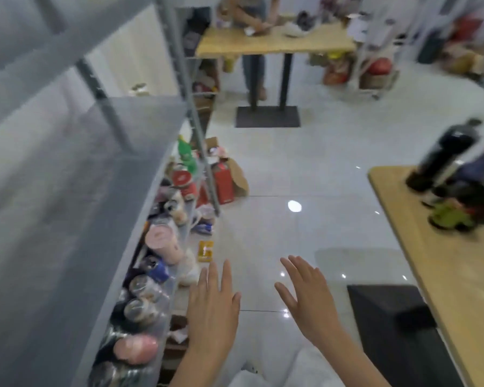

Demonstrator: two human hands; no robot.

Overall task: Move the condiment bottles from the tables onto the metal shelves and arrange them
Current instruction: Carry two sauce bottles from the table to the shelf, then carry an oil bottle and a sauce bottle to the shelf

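Heavy motion blur here, I can't read a single label. The wooden surface [403,233] is cut off at the right edge. On it stands a tall dark bottle [444,155], dark cap, pale band low down, touching a smeared heap I can't make out. The metal shelves [140,121] are on my left, with jars and tins [162,247] half hidden on the lower tier. My left hand [213,308] and right hand [308,300] hover over the floor, fingers spread wide, holding nothing.
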